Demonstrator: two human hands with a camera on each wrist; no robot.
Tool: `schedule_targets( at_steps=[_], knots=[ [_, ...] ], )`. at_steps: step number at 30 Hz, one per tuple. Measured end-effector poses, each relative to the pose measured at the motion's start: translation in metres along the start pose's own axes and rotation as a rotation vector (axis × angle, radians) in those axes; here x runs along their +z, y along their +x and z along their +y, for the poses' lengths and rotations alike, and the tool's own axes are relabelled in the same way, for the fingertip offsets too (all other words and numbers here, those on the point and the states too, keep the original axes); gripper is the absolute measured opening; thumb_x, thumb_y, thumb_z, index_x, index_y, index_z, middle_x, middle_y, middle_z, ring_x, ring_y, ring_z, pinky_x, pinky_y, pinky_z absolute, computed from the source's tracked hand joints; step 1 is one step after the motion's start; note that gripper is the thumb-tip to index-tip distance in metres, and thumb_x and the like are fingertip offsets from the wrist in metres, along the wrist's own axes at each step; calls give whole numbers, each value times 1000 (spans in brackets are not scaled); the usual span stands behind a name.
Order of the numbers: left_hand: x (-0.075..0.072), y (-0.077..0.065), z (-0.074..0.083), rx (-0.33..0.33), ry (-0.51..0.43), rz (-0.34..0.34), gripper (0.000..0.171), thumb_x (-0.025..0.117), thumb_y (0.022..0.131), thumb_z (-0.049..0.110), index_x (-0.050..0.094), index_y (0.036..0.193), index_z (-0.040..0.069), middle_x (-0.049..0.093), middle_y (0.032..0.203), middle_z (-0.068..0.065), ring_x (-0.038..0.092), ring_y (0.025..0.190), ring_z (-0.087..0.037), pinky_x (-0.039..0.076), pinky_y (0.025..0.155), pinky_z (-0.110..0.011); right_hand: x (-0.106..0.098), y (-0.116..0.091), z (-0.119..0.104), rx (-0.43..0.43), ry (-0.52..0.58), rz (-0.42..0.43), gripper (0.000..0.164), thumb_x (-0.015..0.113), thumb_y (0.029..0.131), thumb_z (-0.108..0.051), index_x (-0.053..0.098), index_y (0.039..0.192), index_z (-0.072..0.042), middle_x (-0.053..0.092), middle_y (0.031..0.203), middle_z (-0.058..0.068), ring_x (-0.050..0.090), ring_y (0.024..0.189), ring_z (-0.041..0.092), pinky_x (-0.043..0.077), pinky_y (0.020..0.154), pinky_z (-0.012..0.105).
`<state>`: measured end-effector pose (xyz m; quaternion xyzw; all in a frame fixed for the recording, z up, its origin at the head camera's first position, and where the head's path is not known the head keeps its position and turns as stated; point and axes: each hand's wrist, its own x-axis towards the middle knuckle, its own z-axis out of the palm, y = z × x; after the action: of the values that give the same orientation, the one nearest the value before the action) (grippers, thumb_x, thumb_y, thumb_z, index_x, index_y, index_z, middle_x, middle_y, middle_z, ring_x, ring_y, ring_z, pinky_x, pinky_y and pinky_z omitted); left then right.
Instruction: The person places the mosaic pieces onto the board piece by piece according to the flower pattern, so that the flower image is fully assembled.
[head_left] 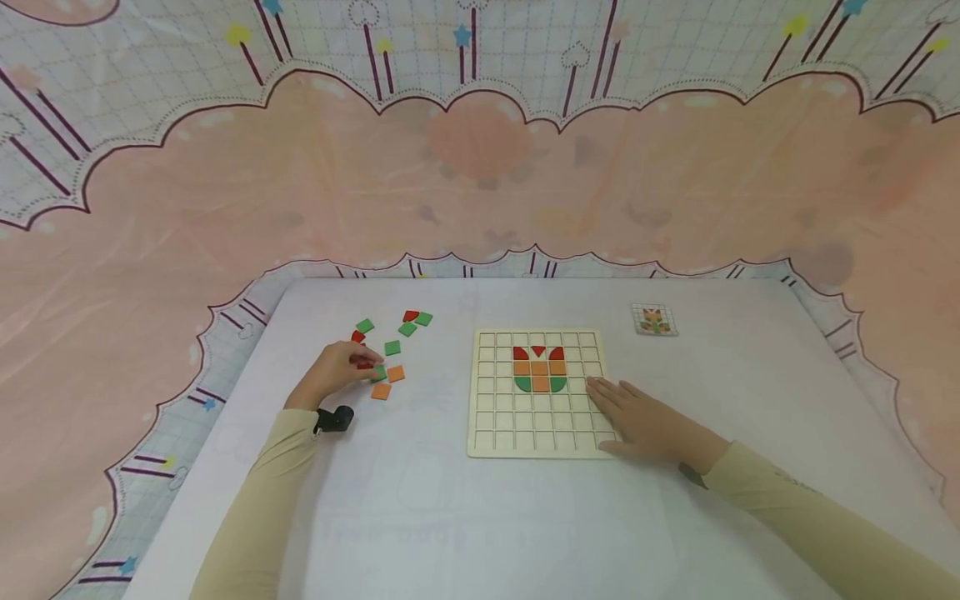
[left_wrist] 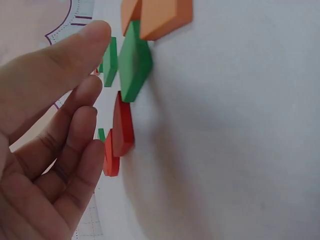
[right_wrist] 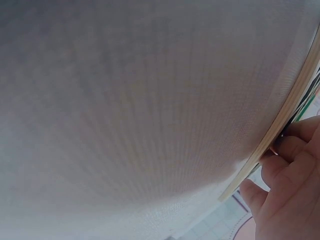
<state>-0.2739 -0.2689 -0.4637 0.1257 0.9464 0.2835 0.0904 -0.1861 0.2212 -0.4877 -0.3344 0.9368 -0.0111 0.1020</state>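
My left hand [head_left: 335, 367] is over the loose coloured tiles at the left of the table, fingers loosely bent. In the left wrist view a gap shows between thumb and fingers, with nothing held there. Closest to it are a green square tile [left_wrist: 135, 65] and a red tile [left_wrist: 122, 125]; orange tiles [left_wrist: 167, 17] lie just beyond the thumb. On the right edge of a wooden grid board [head_left: 495, 423] my right hand [head_left: 645, 422] rests, fingers extended. Red, orange and green tiles [head_left: 540, 367] form a tulip-like figure on the board.
More green tiles [head_left: 393, 347] and a red quarter-round tile [head_left: 410, 316] are scattered at the back left. A small pattern card [head_left: 654, 320] lies at the back right. The white table [head_left: 420, 533] meets a patterned cloth [head_left: 480, 192] behind.
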Motion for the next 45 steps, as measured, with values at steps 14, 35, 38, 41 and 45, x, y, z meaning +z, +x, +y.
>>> schedule_targets(
  at_steps=[14, 35, 38, 41, 45],
  knots=[
    [9, 7, -4, -23, 42, 10, 27, 76, 78, 13, 71, 103, 4, 67, 102, -14, 55, 93, -27, 46, 87, -42, -1, 1, 0, -4, -11, 0, 82, 49, 91, -53, 19, 150, -4, 18, 157, 11, 19, 145, 28, 22, 116, 48],
    [1, -7, -11, -92, 26, 32, 19, 76, 78, 13, 71, 93, 2, 66, 83, -9, 53, 76, -19, 43, 70, -26, -3, -1, -1, -13, -3, 1, 81, 47, 92, -54, 20, 149, -3, 19, 157, 12, 20, 144, 29, 22, 115, 48],
    [1, -9, -11, -111, 42, 26, 20, 75, 78, 15, 71, 94, 2, 64, 82, -8, 51, 76, -20, 42, 70, -26, -3, -1, 0, -16, 0, 7, 81, 47, 92, -54, 20, 149, -3, 19, 157, 12, 20, 144, 29, 22, 115, 48],
    [1, -8, -11, -109, 53, 26, 23, 75, 78, 14, 70, 96, 0, 64, 81, -9, 51, 76, -20, 42, 69, -27, -3, -1, 0, -14, 2, 5, 82, 47, 92, -54, 19, 149, -4, 18, 157, 11, 20, 145, 29, 22, 115, 48],
    [3, -4, -10, -100, 55, 27, 27, 76, 78, 13, 70, 100, -1, 64, 84, -10, 52, 78, -21, 43, 71, -28, -1, 0, 1, -7, -4, -2, 82, 47, 91, -55, 18, 150, -4, 17, 158, 10, 19, 145, 28, 21, 116, 48]
  ],
)
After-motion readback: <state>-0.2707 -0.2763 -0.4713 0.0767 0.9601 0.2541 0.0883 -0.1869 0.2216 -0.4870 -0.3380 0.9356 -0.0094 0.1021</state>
